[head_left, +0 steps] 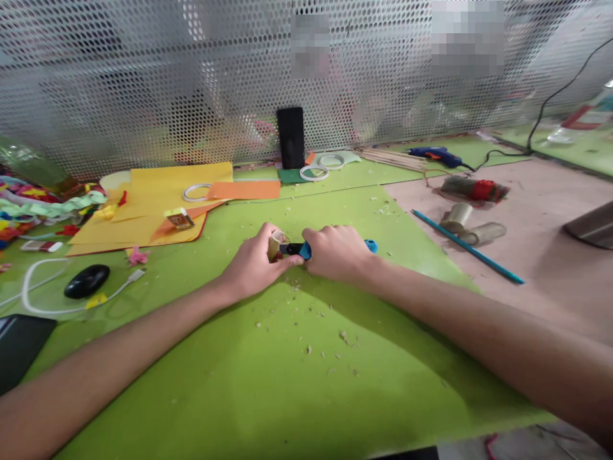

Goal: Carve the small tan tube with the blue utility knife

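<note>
Over the middle of the green table [201,358], my left hand [253,262] is closed around a short piece of bamboo [274,244], whose far side is hidden by the fingers. My right hand [338,251] grips a blue and black utility knife [305,250], and the knife's blue tail end sticks out past the wrist side. The knife's front lies against the bamboo piece or very near it; the blade's edge is hard to make out. My left thumb reaches to the front of the knife handle. Pale shavings [343,337] are scattered below both hands.
Yellow paper [182,176], a matchbox [179,219] and a black mouse [87,282] lie left. A phone [291,137] leans on the perforated metal screen [239,83], near tape rolls [314,173]. Right are a blue pencil [467,246], bamboo pieces [483,234] and a corded glue gun [438,155].
</note>
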The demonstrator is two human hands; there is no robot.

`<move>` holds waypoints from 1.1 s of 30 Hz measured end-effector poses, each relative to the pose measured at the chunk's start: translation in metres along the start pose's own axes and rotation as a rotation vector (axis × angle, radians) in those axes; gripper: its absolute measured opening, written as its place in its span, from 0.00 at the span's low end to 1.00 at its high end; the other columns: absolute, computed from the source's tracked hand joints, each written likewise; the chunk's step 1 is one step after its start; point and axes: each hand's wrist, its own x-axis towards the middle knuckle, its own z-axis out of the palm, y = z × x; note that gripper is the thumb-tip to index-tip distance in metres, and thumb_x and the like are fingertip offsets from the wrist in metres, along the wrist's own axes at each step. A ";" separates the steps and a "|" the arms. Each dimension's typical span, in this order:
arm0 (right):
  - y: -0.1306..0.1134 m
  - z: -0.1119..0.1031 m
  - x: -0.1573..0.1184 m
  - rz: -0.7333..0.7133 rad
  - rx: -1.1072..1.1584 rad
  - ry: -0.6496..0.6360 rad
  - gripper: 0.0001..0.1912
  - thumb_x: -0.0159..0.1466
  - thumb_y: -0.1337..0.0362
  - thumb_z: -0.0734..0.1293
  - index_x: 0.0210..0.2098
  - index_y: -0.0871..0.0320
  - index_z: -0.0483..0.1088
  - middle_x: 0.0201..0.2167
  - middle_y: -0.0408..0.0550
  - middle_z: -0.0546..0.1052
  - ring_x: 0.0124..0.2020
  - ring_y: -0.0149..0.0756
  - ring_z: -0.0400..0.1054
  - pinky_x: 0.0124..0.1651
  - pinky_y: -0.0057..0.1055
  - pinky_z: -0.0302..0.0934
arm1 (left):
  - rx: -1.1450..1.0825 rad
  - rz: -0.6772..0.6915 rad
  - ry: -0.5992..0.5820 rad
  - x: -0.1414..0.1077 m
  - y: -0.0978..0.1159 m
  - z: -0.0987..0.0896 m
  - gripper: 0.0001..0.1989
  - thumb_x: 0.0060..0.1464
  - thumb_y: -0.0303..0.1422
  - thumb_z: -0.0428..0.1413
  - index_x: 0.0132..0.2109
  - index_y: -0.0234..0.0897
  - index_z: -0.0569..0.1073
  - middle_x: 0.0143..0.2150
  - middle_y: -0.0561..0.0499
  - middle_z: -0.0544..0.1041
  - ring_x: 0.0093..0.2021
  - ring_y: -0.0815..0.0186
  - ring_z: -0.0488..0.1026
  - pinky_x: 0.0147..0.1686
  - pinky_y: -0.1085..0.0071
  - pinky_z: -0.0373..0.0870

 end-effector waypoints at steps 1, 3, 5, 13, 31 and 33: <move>0.000 0.000 0.000 -0.002 -0.001 0.002 0.13 0.57 0.56 0.59 0.35 0.56 0.69 0.24 0.52 0.75 0.24 0.44 0.70 0.23 0.32 0.51 | 0.004 0.000 -0.003 0.000 0.000 0.000 0.24 0.47 0.53 0.59 0.41 0.40 0.63 0.24 0.58 0.70 0.22 0.71 0.64 0.22 0.76 0.57; -0.001 0.001 -0.001 -0.007 -0.010 0.009 0.14 0.57 0.55 0.59 0.35 0.57 0.69 0.24 0.52 0.75 0.24 0.44 0.71 0.24 0.32 0.51 | 0.023 0.004 -0.004 0.000 -0.001 0.000 0.23 0.47 0.52 0.59 0.40 0.41 0.63 0.22 0.59 0.69 0.21 0.71 0.63 0.21 0.76 0.56; -0.001 0.001 -0.001 -0.009 -0.025 0.018 0.14 0.57 0.54 0.59 0.35 0.57 0.69 0.24 0.53 0.76 0.25 0.45 0.71 0.24 0.32 0.51 | 0.050 0.013 0.001 -0.001 -0.002 0.000 0.22 0.48 0.51 0.59 0.39 0.41 0.63 0.21 0.60 0.67 0.20 0.72 0.62 0.21 0.75 0.54; -0.003 -0.003 -0.002 0.021 -0.044 0.022 0.15 0.59 0.55 0.58 0.37 0.58 0.69 0.26 0.55 0.77 0.27 0.47 0.72 0.26 0.34 0.53 | 0.102 0.022 0.041 -0.001 -0.004 0.001 0.20 0.49 0.51 0.58 0.34 0.40 0.65 0.18 0.61 0.63 0.18 0.73 0.58 0.19 0.75 0.50; -0.003 -0.004 -0.001 0.073 -0.016 0.034 0.14 0.59 0.60 0.56 0.39 0.58 0.67 0.25 0.53 0.76 0.25 0.45 0.71 0.24 0.32 0.50 | 0.063 -0.004 0.058 0.000 -0.002 -0.001 0.23 0.50 0.52 0.57 0.27 0.38 0.60 0.18 0.59 0.60 0.19 0.73 0.56 0.20 0.74 0.48; -0.003 -0.004 -0.001 0.078 -0.021 0.029 0.14 0.59 0.59 0.56 0.40 0.58 0.67 0.25 0.53 0.76 0.25 0.45 0.71 0.24 0.32 0.50 | 0.044 -0.023 0.055 0.001 -0.002 -0.001 0.22 0.49 0.52 0.58 0.29 0.38 0.61 0.18 0.60 0.61 0.19 0.73 0.56 0.20 0.75 0.49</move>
